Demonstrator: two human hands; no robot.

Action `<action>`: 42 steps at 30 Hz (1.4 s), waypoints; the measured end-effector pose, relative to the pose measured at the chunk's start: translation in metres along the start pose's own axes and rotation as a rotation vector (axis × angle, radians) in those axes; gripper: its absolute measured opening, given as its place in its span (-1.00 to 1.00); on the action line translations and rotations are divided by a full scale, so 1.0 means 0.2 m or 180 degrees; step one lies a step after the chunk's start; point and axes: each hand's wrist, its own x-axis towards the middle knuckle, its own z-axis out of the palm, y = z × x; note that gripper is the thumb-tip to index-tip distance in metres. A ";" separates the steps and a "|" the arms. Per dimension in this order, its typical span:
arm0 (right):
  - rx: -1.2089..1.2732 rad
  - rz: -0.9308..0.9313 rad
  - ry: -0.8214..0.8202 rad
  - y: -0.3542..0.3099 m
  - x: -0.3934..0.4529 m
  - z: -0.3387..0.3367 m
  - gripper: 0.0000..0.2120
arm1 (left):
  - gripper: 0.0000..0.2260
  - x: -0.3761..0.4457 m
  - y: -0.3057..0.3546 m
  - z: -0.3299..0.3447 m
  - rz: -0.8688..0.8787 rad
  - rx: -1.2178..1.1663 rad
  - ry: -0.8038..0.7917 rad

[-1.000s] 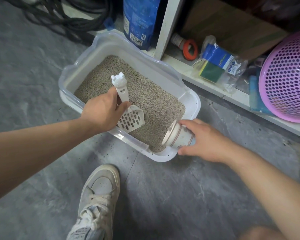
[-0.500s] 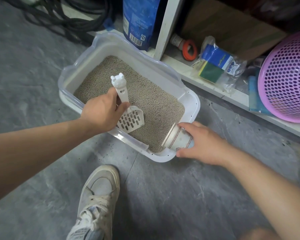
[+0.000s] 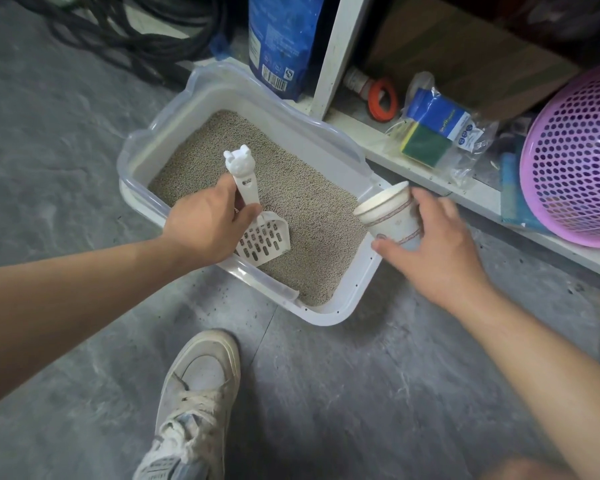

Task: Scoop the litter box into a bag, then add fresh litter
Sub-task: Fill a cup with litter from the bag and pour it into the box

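Grey floor (image 3: 326,393), our shoe (image 3: 194,393) nearest. Beyond it the litter box (image 3: 354,299), the landmark. Our left hand (image 3: 205,226) grips the scoop (image 3: 257,233), blade on litter at the box's near wall, unmoved. Change: our right hand (image 3: 430,251) has lifted the paper cup (image 3: 392,216) off the near-right corner to above the right rim, mouth tilted inward. We read it as a fresh-litter pour done. Blue bag (image 3: 281,39) behind the box.

The left hand (image 3: 207,225) grips a white plastic slotted scoop (image 3: 257,216) over tan litter (image 3: 291,202) in a white plastic litter box (image 3: 357,285). The right hand (image 3: 433,251) holds a tilted white paper cup (image 3: 390,216).
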 end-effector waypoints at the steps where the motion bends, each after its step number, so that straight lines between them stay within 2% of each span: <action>1: -0.0083 0.0016 -0.0244 0.01 -0.01 0.01 -0.24 | -0.72 0.00 0.00 0.00 0.0000 -0.0002 0.0006; 3: -0.0321 0.0061 -0.0849 0.02 -0.04 0.05 -0.24 | -0.71 0.00 0.00 0.00 -0.0010 0.0009 0.0006; 4: -0.0346 0.0103 -0.0924 0.03 -0.04 0.07 -0.24 | -0.71 0.00 -0.01 0.00 -0.0022 0.0011 0.0002; 7: -0.0224 0.0135 -0.0559 0.04 -0.03 0.06 -0.22 | -0.71 0.01 -0.01 0.01 -0.0047 0.0009 0.0004; 10: -0.0336 0.0151 -0.0803 0.03 -0.03 0.06 -0.25 | -0.72 0.01 0.00 0.01 -0.0078 0.0019 -0.0016; 14: -0.0354 0.0165 -0.0746 0.03 -0.04 0.06 -0.25 | -0.68 0.01 0.01 0.00 -0.0135 0.0003 -0.0039; 16: -0.0458 0.0167 -0.0895 0.02 -0.03 0.06 -0.27 | -0.65 0.01 0.00 0.00 -0.0208 -0.0045 -0.0026; 21: -0.0294 0.0255 -0.0606 0.00 -0.04 0.05 -0.23 | -0.33 0.02 0.02 0.00 -0.0257 -0.0318 0.0002; 25: -0.0179 0.0253 -0.0541 -0.02 -0.03 0.03 -0.24 | -0.28 0.04 0.02 0.02 -0.0331 -0.0131 0.0028; 30: -0.0017 0.0019 -0.0550 -0.05 -0.03 0.05 -0.30 | -0.36 0.06 0.01 0.05 -0.0231 -0.0054 0.0142; 37: 0.0144 -0.0088 -0.0357 -0.14 0.03 0.08 -0.28 | -0.60 0.07 0.05 0.03 -0.0182 -0.0164 0.0120; 42: 0.0742 0.0147 -0.0357 -0.30 0.00 -0.01 -0.27 | -0.74 0.01 0.05 -0.13 -0.0248 -0.0799 -0.0322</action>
